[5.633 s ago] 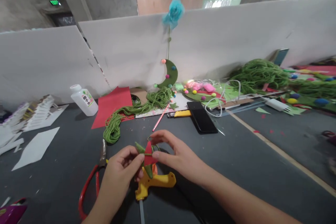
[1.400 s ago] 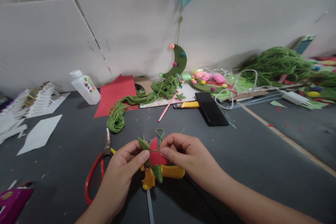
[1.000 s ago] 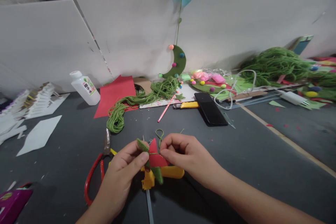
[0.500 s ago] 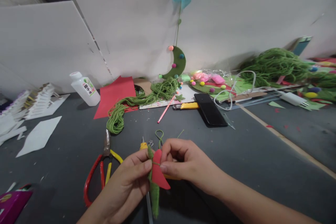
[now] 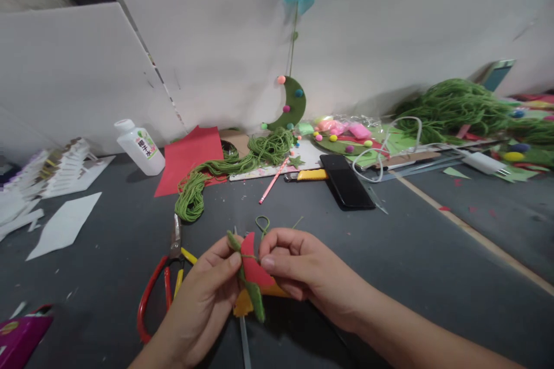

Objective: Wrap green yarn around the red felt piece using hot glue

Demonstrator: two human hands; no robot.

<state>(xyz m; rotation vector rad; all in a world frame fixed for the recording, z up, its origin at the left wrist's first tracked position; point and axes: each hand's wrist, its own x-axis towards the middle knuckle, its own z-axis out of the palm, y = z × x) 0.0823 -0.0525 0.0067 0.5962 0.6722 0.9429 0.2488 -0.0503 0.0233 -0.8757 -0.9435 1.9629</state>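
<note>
My left hand (image 5: 210,294) is closed, its thumb and fingers pinching a red star-shaped piece (image 5: 255,268) by its left side. Green yarn (image 5: 256,300) is wound thickly over some of the star's points, and part of its red face shows bare. My right hand (image 5: 303,262) pinches a strand of the same yarn, drawn across the red face at the star's right. A loose yarn loop (image 5: 262,222) lies just behind the fingers. Under the star, partly hidden by it and the hands, rests a yellow glue gun (image 5: 243,304) with a glue stick (image 5: 245,340) protruding toward me.
Red-handled scissors (image 5: 149,300) lie left of my hands, with yellow handles (image 5: 179,283) beside them. Behind are a yarn skein (image 5: 190,199), pink pencil (image 5: 272,181), yellow cutter (image 5: 312,174) and black phone (image 5: 346,181). A white bottle (image 5: 141,150) stands at back left.
Over several seconds, more yarn has come to cover the star's lower point. In the last half second the star has turned from nearly edge-on, its lower point swinging up; both hands still grip.
</note>
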